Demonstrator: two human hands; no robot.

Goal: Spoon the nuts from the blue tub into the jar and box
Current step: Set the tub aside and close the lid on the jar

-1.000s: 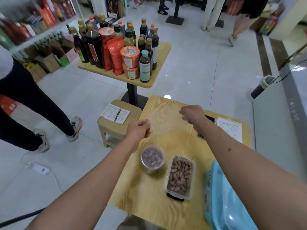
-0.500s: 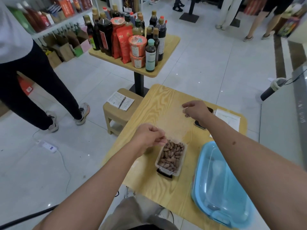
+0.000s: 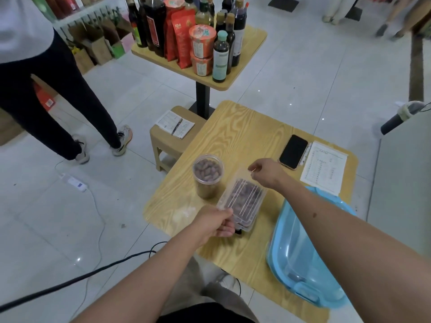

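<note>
Now both hands pinch clear lid (image 3: 235, 187) over box (image 3: 247, 206) — left hand (image 3: 217, 222), right hand (image 3: 268, 172).

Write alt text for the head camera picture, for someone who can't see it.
Two hands, left hand and right hand, hold a clear lid over a box of nuts on a wooden table; a jar of nuts stands beside it, a blue tub to the right.

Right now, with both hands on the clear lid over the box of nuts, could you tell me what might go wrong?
1. The lid sits tilted over the box, held only at two corners by the left hand and right hand; it may close crooked.
2. The open jar stands just beside the box; a slip could topple it and spill nuts.
3. The box sits near the table edge; pressing could shove it off.
</note>
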